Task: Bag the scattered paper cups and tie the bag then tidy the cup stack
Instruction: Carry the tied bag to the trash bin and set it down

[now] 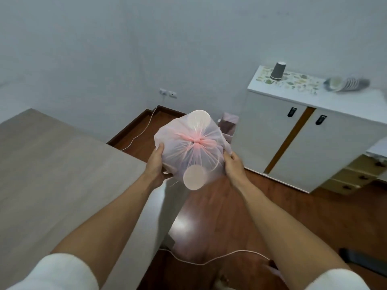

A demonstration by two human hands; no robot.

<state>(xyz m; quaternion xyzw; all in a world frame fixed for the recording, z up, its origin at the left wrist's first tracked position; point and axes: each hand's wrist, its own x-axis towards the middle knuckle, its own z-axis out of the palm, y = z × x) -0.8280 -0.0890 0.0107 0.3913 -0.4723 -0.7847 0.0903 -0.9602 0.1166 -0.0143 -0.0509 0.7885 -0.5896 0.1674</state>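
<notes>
White cabinet top (326, 97), upturned grey cup (278, 71), toppled cup stack (346, 84), bare wooden table (52, 164)

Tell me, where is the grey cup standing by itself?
The grey cup stands upside down on the white cabinet, upper right in the head view, left of the tipped cup stack.

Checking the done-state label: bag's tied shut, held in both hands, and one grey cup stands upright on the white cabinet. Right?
Not quite. In the head view the grey cup on the white cabinet stands upside down, its wide mouth on the top. The rest holds: the bag is tied shut and held between left hand and right hand.
</notes>
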